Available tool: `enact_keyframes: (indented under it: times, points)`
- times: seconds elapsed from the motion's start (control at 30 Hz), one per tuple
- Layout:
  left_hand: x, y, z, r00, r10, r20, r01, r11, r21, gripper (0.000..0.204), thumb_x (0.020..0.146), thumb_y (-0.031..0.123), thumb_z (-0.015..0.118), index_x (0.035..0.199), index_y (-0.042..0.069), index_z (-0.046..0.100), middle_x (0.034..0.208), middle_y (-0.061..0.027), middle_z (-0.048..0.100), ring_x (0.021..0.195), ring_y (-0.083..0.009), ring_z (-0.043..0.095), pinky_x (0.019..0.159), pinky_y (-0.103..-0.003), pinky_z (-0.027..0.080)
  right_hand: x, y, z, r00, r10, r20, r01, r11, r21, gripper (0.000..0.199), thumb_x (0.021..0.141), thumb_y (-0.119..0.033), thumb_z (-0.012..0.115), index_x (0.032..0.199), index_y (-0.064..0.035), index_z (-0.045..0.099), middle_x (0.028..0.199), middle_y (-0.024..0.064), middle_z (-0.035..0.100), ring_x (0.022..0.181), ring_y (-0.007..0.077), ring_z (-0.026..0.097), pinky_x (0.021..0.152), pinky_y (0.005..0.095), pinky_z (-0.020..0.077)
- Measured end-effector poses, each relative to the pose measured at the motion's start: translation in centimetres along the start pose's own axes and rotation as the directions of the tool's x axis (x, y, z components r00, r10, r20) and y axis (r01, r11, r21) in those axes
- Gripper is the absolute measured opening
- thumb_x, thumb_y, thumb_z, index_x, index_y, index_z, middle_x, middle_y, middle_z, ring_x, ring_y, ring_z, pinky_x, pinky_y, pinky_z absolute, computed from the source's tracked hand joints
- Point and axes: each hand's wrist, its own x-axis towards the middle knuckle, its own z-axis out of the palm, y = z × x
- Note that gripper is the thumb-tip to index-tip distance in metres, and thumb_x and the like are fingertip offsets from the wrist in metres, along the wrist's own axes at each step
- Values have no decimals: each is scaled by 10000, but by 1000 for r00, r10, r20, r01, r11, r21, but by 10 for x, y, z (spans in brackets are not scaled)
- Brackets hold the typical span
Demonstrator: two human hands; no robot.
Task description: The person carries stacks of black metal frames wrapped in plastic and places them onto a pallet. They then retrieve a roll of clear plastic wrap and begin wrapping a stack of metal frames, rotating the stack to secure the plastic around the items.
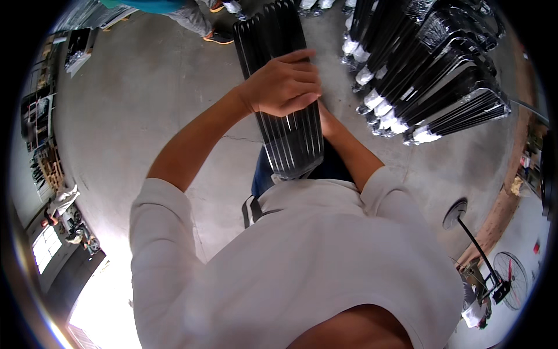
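Observation:
A bundle of black metal tubes (290,136), laid side by side, stands in front of my body with its near end close to my waist. Shiny clear film shows around that near end. Across the front of the bundle lies my left hand (285,84), its fingers curled toward the right edge; whatever they pinch is hidden. My right hand (326,121) is at the bundle's right side, mostly behind it. Only the wrist and a bit of the hand show there, so its fingers are out of sight.
Several film-wrapped bundles of black bent tubes (430,81) lie on the concrete floor (145,87) at the right. Another person's shoe (218,38) is at the far side. A stand with a round base (455,213) and a spoked wheel (511,279) are at the lower right.

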Motion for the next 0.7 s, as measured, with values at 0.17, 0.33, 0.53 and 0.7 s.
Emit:
enact_keyframes:
  times: [0.17,0.33,0.53,0.7]
  points:
    - [-67,25,-4,90,-654,-751,804,492,-333,343,743,21,512,1085,29,490,1109,-110,504,1137,-241,390,915,-329,313,36,-65,71,884,424,198,-439,606,663,367,805,-272,551,1065,-14,533,930,50,574,788,121,563,674,249,477]
    - [-153,93,64,-405,-796,450,-169,-418,-892,390,891,302,332,1135,37,481,1081,-98,545,1036,-212,501,872,-341,410,48,32,92,843,420,335,-527,527,666,439,744,-201,600,1123,-6,492,891,61,576,725,120,568,629,266,496]
    - [-144,88,62,-277,-886,372,-120,-353,-928,410,881,342,329,1057,28,523,952,-90,594,866,-200,575,765,-337,477,55,-60,87,711,655,256,-662,501,557,244,849,-252,502,915,-38,600,737,17,594,626,95,570,539,219,481]
    - [-156,70,54,100,-968,229,309,-188,-932,429,805,374,509,985,-13,558,860,-38,580,830,-123,550,698,-246,452,58,-58,82,730,662,170,-615,528,586,297,811,-259,548,997,-28,560,828,41,598,715,102,584,603,232,496]
